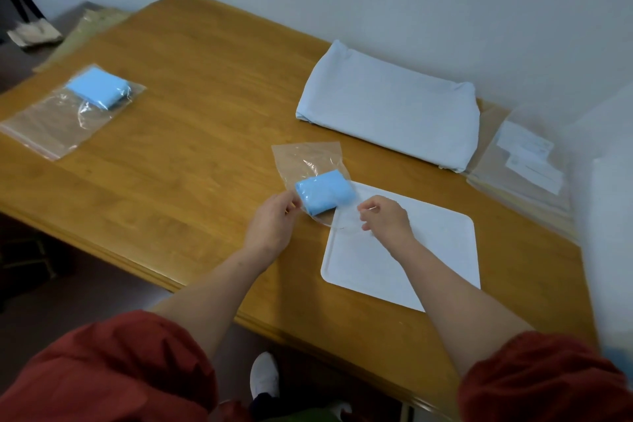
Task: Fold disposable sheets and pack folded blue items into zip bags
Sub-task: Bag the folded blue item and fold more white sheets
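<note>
Nearest, at 6 o'clock, two red sleeves (120,370) frame the view, with a white shoe (263,377) on the floor between them. Bare forearms reach over the near edge of the wooden desk (188,164).

The hands are apart, each clamped on one side of a clear bag (308,158). The left hand (274,223) pinches the mouth's left edge between thumb and fingers. The right hand (387,219), fingers curled, pinches the mouth's right edge. The mouth faces the person and the bag's closed end points to 12 o'clock.

A blue item (323,192) sits in the bag close to the mouth. It is a small, thick, folded light-blue block with rounded edges. I cannot tell whether it is wholly inside.

A flat white tray (411,250) lies under the right hand, stretching toward 4 o'clock. The bag's mouth overlaps its near corner.

At 1 o'clock, farther back, a wide stack of folded pale sheets (390,106) rests by the wall. At 3 o'clock of it lies a pile of clear packets (513,175) bearing white labels (524,147); their writing is too blurred to read.

At 10 o'clock, well apart, a second bag (44,123) lies flat with a second blue item (99,86) at its far end.
</note>
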